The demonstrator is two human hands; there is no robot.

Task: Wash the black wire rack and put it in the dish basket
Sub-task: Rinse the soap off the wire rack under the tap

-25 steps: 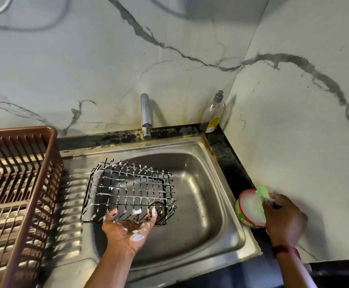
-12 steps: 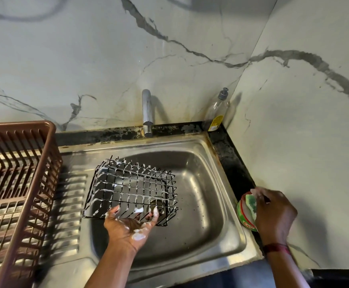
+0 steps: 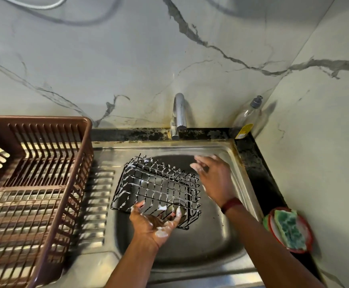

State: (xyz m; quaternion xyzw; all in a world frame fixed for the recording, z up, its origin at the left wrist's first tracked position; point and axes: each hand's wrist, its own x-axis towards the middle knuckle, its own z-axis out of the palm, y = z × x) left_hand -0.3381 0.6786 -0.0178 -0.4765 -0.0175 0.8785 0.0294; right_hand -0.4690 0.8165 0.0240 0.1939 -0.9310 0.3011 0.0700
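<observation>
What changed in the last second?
The right hand let go of the sponge, now lying in the soap dish, and moved left over the sink toward the far corner of the rack. The left hand still holds the rack by its near edge; the basket stayed put.

A steel sink is set into a black speckled desk, with a ribbed draining board on its left side. A curved chrome tap stands at the back edge. In the back right corner stands a clear plastic bottle with a grey cap and a yellow label. On the desk to the right, a green sponge lies in a round red-rimmed tub. Pale grey-veined marble walls meet in the corner, and a white cord hangs at the top left.
</observation>
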